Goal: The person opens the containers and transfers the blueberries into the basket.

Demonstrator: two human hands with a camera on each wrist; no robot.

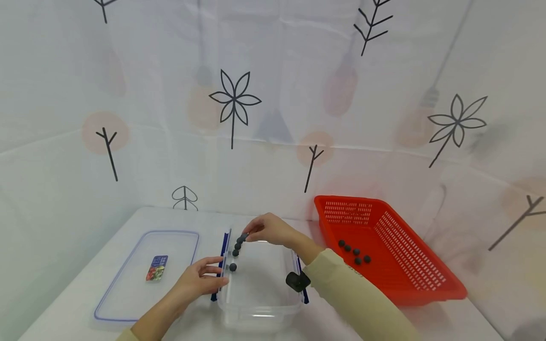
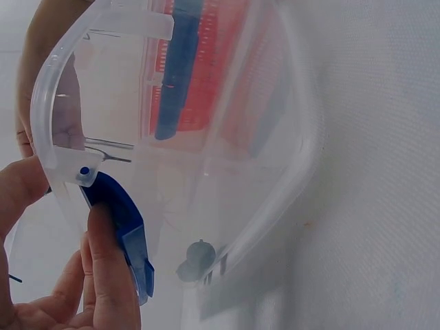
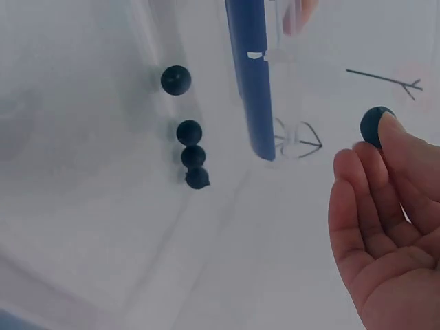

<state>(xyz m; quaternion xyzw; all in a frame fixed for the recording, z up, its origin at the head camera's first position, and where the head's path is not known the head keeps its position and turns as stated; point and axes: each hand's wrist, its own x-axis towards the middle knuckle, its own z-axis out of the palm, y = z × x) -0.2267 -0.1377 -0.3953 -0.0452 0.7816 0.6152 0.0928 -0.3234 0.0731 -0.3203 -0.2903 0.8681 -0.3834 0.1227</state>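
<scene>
A clear plastic box (image 1: pixel 260 310) with blue side latches stands in front of me. My left hand (image 1: pixel 200 279) grips its left wall, the thumb at the rim and fingers against the blue latch (image 2: pixel 122 220) outside. Between thumb and fingertips my right hand (image 1: pixel 270 230) pinches a small dark ball (image 3: pixel 375 126) over the box's far left corner. Several like it lie in a row along the left inside wall; the nearest ball (image 1: pixel 232 267) sits a little apart from the others. In the red basket (image 1: pixel 392 279) on the right lie several more dark balls (image 1: pixel 356 252).
A clear lid (image 1: pixel 123 265) with a blue edge and a fruit-printed label (image 1: pixel 157 268) lies flat on the white table (image 1: pixel 64 289) at the left. Behind the table hangs a pale printed cloth (image 1: pixel 273 166). A black device (image 1: pixel 297 282) is strapped at my right wrist.
</scene>
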